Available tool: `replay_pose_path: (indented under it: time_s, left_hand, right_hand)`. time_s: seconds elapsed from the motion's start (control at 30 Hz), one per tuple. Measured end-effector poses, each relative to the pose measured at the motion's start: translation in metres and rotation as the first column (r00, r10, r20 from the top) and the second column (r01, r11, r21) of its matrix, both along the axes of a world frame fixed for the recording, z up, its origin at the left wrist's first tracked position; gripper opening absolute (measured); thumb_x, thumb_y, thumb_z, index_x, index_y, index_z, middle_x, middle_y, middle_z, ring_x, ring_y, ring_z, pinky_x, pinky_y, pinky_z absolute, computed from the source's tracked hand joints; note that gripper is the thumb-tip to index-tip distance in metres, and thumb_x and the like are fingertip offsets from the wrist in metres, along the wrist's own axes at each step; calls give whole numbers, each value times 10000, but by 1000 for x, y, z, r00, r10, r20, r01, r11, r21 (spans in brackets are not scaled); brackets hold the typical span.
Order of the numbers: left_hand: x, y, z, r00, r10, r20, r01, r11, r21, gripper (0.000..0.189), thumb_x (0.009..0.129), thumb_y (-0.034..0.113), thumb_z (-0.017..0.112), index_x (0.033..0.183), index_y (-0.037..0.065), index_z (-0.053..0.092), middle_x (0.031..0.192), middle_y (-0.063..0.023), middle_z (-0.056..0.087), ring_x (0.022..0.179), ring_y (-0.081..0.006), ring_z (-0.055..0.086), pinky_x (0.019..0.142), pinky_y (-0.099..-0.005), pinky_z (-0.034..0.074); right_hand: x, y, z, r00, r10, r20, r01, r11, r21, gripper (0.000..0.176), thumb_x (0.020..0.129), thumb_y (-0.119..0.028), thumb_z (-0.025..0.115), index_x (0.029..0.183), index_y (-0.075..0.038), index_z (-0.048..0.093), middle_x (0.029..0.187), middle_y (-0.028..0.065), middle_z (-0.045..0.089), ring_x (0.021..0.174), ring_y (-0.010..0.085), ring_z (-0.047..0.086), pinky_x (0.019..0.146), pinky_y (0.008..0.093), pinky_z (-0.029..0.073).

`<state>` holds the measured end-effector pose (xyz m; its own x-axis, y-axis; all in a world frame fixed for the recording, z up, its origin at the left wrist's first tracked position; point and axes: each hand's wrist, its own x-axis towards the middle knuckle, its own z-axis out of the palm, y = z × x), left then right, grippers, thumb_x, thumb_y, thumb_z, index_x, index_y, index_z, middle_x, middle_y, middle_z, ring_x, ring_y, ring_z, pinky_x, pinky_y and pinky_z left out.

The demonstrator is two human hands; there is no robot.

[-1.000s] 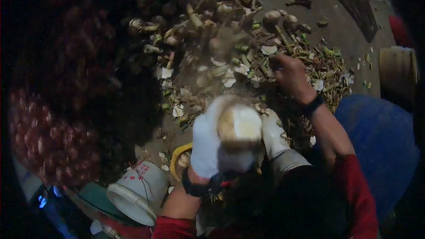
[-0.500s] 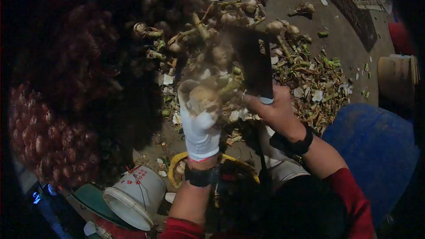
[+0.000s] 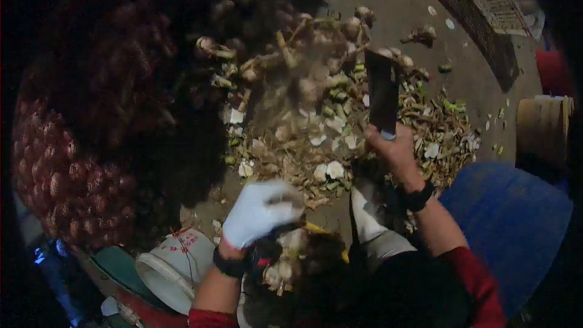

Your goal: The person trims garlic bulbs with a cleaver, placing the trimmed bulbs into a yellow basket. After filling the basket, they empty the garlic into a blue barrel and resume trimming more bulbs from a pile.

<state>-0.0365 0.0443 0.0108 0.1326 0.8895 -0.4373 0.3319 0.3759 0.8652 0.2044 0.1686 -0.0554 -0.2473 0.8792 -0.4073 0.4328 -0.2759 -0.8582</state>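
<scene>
A broad dark-bladed knife [image 3: 382, 94] stands blade-up in my right hand [image 3: 395, 149], above the pile of leaves and stalks. My left hand [image 3: 262, 214], in a white glove, is over the near side of the heap, its blurred fingers apart and nothing visible in them. Just below it, pale garlic bulbs [image 3: 279, 272] lie in the yellow-rimmed container [image 3: 317, 228] between the legs. Farther out, garlic bulbs with stalks [image 3: 352, 27] are heaped on the ground, and trimmings [image 3: 449, 140] spread to the right.
Red net sacks of bulbs [image 3: 73, 194] stand at the left. A white bucket [image 3: 176, 267] lies tipped at the lower left. On the right are a blue container [image 3: 510, 225] and a tan bucket [image 3: 539, 127]. A woven crate [image 3: 486, 0] is at the upper right.
My left hand has moved down and left and let go of the garlic bulb it held. The knife and my right hand have shifted slightly right.
</scene>
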Motion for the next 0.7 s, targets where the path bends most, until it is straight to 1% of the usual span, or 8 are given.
replay_pose_path:
  time_s: [0.13,0.2,0.37,0.43,0.53,0.57,0.63,0.7]
  left_hand:
    - [20,108,-74,848,161,-505,115,874,473,432,667,179,639,1079,92,542,1114,-167,512,1023,-340,486,872,-379,405]
    - [28,141,-111,629,91,-772,293,892,345,473,660,189,635,1112,105,522,1107,-194,490,991,-360,487,844,-419,409]
    - [49,124,-104,869,126,-478,-22,976,216,573,613,193,677,1140,64,494,1090,-210,499,960,-354,527,835,-398,437]
    - [57,98,-92,924,309,224,-300,951,-72,705,575,284,716,1193,45,478,1198,-197,475,1079,-297,494,901,-361,394]
    - [58,67,-62,938,294,181,-309,950,56,742,580,252,728,1214,-6,442,1188,-194,483,1099,-257,481,931,-333,366]
    - [56,61,-48,965,192,-181,-130,943,305,779,590,241,729,1251,-3,398,1165,-192,499,1109,-244,464,951,-337,344]
    - [54,54,-37,902,194,-385,-58,939,339,797,608,240,714,1271,-11,348,1138,-161,515,1080,-218,478,935,-319,365]
    - [54,49,-40,967,249,-59,-228,943,244,791,605,224,713,1267,-3,343,1126,-144,517,1054,-208,495,920,-310,382]
  right_hand:
    - [6,-10,-29,999,30,-41,-27,997,66,217,729,-159,649,869,-3,592,741,23,608,646,88,522,615,256,444]
    - [5,-9,-22,996,18,-87,-17,1000,13,228,728,-148,654,891,-1,589,749,20,609,657,92,526,636,262,449]
    - [0,-6,-7,988,-48,-150,55,998,41,236,747,-129,665,928,7,599,786,23,612,718,82,527,673,248,443]
    - [-14,-8,3,972,-60,-227,84,992,97,252,754,-156,664,934,9,602,785,24,613,714,82,526,669,248,444]
    - [-17,-8,8,963,-64,-260,89,993,84,290,763,-213,660,936,12,605,779,26,615,700,84,525,658,254,447]
    - [-16,-8,8,972,-56,-229,65,997,33,311,764,-243,658,933,13,605,774,28,615,691,86,525,650,260,449]
    - [-23,-13,18,979,-88,-184,90,996,-2,337,756,-285,656,904,13,606,748,23,607,655,86,523,615,266,448]
    - [-30,-12,19,968,-9,-250,-26,990,-137,323,755,-277,651,867,23,603,724,14,599,633,86,522,588,271,445]
